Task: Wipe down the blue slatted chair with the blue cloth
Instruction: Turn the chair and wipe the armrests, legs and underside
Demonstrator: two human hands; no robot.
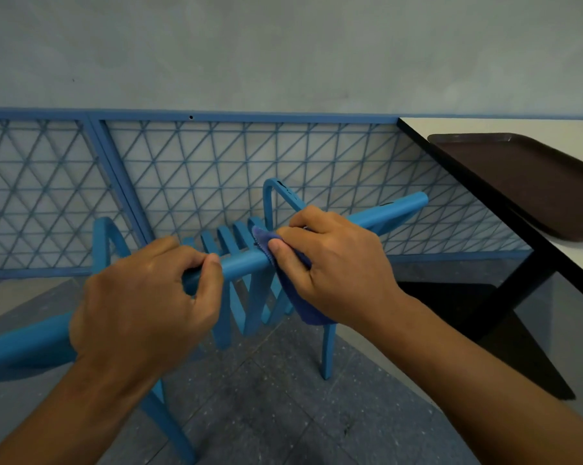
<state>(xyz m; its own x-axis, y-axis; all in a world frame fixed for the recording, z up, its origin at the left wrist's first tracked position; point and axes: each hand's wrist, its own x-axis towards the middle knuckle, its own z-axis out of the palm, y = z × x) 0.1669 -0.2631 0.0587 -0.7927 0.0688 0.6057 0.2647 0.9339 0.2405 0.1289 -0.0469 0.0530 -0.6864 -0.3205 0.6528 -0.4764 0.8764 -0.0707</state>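
A: Two hands are seen on the top rail of the blue slatted chair (243,263). How are the fingers placed?

B: The fingers (203,263) of the left hand (142,307) are curled tightly around the rail, with the thumb tip pressed against its near side. The rail is gripped bare, with no cloth under that hand.

A: And the other side?

B: The blue cloth (293,290) is pinched against the rail by the right hand (340,260); the thumb is laid on top of the cloth and the remaining fingers are folded over the rail behind it. The cloth is draped over the rail, and its loose end is left hanging below the hand.

A: Where is the chair set?

B: It is stood on a grey speckled floor (283,397), just in front of a blue mesh fence (199,162) backed by a grey wall. Its slats are seen running down from the rail between the two hands.

A: Anything to the right?

B: A white desk (468,125) with a dark edge is found there, and a brown tray (525,176) is rested on it.

A: Can any writing or brand be read?

B: None can be made out on the chair, cloth or tray.
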